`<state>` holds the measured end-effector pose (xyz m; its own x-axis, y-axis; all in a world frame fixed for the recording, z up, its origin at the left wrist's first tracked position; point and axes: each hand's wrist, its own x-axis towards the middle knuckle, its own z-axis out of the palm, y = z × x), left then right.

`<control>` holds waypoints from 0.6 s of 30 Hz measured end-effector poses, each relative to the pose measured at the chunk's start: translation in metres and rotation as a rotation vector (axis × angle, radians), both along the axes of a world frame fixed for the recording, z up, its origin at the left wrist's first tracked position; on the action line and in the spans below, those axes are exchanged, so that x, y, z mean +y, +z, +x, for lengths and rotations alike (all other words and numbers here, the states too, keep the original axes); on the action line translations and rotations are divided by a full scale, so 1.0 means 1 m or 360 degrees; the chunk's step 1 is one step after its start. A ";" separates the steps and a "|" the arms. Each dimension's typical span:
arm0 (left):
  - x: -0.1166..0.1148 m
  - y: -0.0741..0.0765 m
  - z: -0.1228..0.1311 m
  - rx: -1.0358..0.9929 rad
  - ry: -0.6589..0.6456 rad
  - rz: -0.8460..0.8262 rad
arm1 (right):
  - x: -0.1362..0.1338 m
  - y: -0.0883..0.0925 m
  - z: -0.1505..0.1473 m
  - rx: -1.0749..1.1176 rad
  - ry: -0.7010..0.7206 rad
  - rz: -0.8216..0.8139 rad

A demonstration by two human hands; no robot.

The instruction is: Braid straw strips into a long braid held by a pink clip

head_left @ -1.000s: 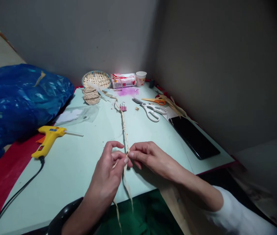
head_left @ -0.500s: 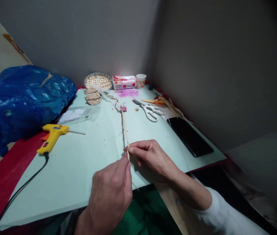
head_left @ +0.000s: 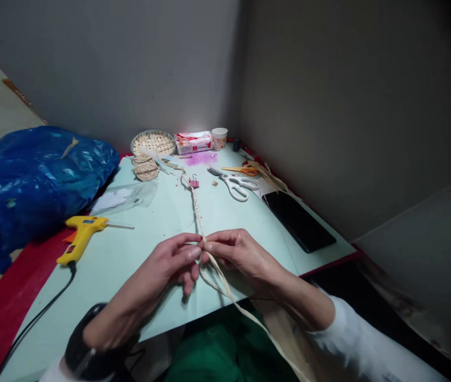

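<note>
A thin braided cord (head_left: 196, 208) of pale straw-like fibre runs down the table from a pink binder clip (head_left: 194, 183). At its near end my right hand (head_left: 245, 254) pinches the braid between thumb and fingertips. My left hand (head_left: 173, 262) meets it from the other side, its thumb and forefinger closed on the same spot, other fingers loosely curled. Loose fibre strands (head_left: 225, 286) leave the pinch, one looping below my fingers and another trailing over the table's front edge to the lower right.
A yellow glue gun (head_left: 82, 239) and a blue plastic bag (head_left: 46, 180) lie left. At the back are a twine ball (head_left: 146, 168), woven basket (head_left: 153, 143), tissue pack (head_left: 194, 142) and paper cup (head_left: 219, 138). White scissors (head_left: 237, 187), orange scissors (head_left: 247, 171) and a black tablet-like slab (head_left: 299, 220) lie right.
My left hand has moved from below the braid, near the table's edge, up to meet my right fingertips. The loose strands now spread out below the pinch. The view has shifted slightly.
</note>
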<state>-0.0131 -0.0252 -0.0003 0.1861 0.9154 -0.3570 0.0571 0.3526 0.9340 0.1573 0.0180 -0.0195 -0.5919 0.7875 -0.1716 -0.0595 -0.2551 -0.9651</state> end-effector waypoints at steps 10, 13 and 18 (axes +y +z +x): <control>0.013 -0.002 0.011 -0.0190 0.0017 -0.0138 | -0.003 -0.006 0.005 -0.0152 0.0022 0.0342; 0.013 -0.003 0.010 -0.0219 0.0058 -0.0199 | -0.009 -0.009 0.004 -0.0255 -0.0068 0.0490; 0.017 -0.008 0.009 -0.0107 0.0055 -0.0133 | -0.017 -0.005 0.005 -0.0421 -0.0101 0.0715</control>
